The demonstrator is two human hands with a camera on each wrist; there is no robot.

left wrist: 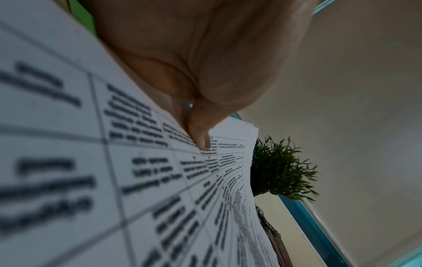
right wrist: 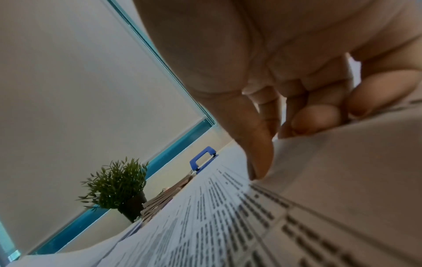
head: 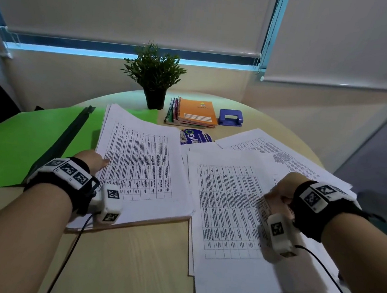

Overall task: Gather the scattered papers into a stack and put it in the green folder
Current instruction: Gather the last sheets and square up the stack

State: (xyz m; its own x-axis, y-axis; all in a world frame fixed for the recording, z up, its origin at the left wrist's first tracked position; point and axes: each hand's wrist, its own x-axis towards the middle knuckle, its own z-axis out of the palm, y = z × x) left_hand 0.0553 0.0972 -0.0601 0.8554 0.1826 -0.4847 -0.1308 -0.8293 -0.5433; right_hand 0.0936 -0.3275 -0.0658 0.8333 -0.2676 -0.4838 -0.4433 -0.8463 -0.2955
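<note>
Pinning the gathered stack [head: 142,165] at 10 o'clock, left hand [head: 92,159] grips its edge beside the green folder [head: 21,142]; right hand [head: 281,191] pinches loose papers [head: 232,222] at 2 o'clock, long axes running 12–6.

Right wrist view: right hand [right wrist: 285,75] on printed papers [right wrist: 228,225].
Thumb and curled fingertips [right wrist: 315,117] pinch a lifted sheet [right wrist: 354,162] above the tabulated pages. Beyond stand a potted plant [right wrist: 116,186], stacked notebooks [right wrist: 160,200] and a blue hole punch [right wrist: 202,160].
</note>
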